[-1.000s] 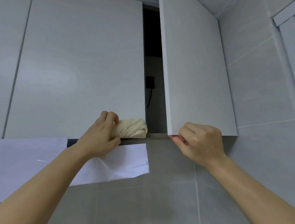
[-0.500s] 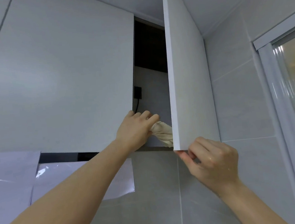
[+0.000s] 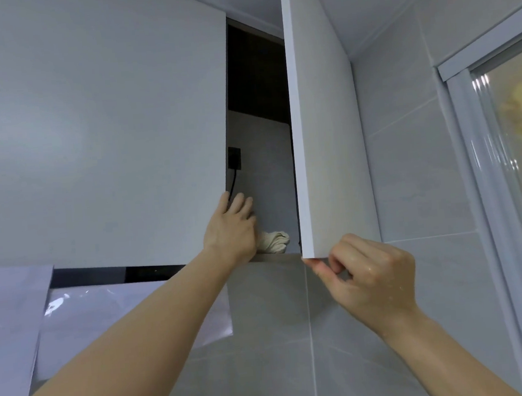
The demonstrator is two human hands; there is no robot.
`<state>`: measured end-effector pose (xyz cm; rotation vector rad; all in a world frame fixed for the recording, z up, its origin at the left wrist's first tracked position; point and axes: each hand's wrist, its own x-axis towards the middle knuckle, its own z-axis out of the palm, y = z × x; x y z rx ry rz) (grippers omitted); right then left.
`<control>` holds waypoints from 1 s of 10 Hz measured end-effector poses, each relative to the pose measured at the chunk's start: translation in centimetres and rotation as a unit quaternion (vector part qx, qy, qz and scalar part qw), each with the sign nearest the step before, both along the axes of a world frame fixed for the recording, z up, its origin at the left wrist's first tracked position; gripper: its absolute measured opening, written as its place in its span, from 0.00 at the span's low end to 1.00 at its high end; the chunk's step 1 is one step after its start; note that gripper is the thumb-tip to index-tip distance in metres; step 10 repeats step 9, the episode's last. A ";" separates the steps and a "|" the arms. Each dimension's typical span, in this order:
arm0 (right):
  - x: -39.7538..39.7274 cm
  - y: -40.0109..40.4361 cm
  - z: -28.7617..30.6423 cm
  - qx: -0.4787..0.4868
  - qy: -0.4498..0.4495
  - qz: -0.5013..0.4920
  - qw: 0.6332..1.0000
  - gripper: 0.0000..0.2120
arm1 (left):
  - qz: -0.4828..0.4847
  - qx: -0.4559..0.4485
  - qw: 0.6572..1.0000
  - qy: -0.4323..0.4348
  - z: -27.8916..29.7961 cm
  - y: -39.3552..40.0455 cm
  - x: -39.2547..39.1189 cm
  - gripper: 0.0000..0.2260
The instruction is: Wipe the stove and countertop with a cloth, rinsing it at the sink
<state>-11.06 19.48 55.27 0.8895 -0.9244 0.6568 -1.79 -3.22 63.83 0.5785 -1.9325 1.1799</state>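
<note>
The cloth (image 3: 273,242), cream and bunched into a roll, lies on the bottom shelf (image 3: 277,257) of the open wall cabinet, near the shelf's front edge and between the closed door (image 3: 99,133) on the left and the open door (image 3: 323,129) on the right. Half a second ago it was still gripped in the fingers and hanging over the shelf's front edge; now it sits further in, fully on the shelf.

The left hand (image 3: 232,228) has let go of it: the fingers are straight and point up into the opening, the heel of the hand just beside the cloth's left end, the forearm stretched up from the lower left. Whether the palm still touches the cloth cannot be told.

The right hand (image 3: 367,275) pinches the bottom corner of the open door between thumb and curled fingers, as it did before; drops of water shine on its back.

Inside the cabinet a black plug (image 3: 234,159) with a cord sits on the back wall. No writing or labels can be read. Below the closed door, white sheets (image 3: 15,330) hang against the grey wall tiles (image 3: 300,368). A window frame (image 3: 488,178) stands at the right.
</note>
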 end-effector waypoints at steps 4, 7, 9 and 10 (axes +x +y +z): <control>-0.1 -9.0 1.0 0.128 -0.143 0.019 0.981 0.28 | -0.296 0.195 0.916 0.190 -2.3 -1.8 8.3 0.38; -0.7 -14.2 2.1 0.213 -0.257 -0.016 0.942 0.27 | -0.229 0.193 0.941 0.160 -1.9 -1.5 9.1 0.37; 0.3 -13.0 2.9 0.210 -0.320 0.125 0.916 0.24 | -0.183 0.129 0.960 0.168 -2.1 -3.1 8.7 0.35; 0.3 -13.0 2.9 0.210 -0.320 0.125 0.916 0.24 | -0.183 0.129 0.960 0.168 -2.1 -3.1 8.7 0.35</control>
